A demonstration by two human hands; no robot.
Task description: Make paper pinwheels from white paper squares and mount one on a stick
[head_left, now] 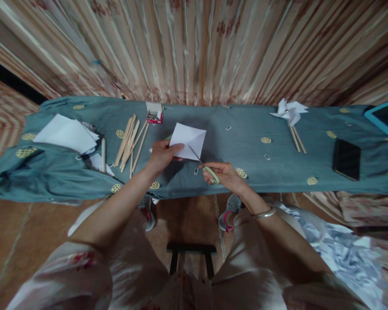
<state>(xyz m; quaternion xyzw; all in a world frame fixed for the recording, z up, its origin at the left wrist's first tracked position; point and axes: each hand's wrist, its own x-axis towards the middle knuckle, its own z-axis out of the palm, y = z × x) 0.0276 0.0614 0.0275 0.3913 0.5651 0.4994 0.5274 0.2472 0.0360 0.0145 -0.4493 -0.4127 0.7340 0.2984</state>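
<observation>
My left hand (164, 154) pinches a square of white paper (190, 137) by its left side, thumb on top. Creases cross the sheet, which is held above the cloth. In my right hand (224, 174) is a pair of scissors (212, 174) with pale green handles. Their blades reach over the paper's lower right corner toward its middle; whether they are cutting at this instant I cannot tell. A sliver of something green (170, 137) shows behind the left hand, mostly hidden.
A narrow table with a teal cloth (239, 148) holds a paper stack (66, 133), wooden sticks (127, 144), a small box of metal pins (154, 114), white pinwheels (289, 113) on sticks, a dark phone (346, 159) and a blue-framed device (386, 117). A curtain (194, 51) hangs behind.
</observation>
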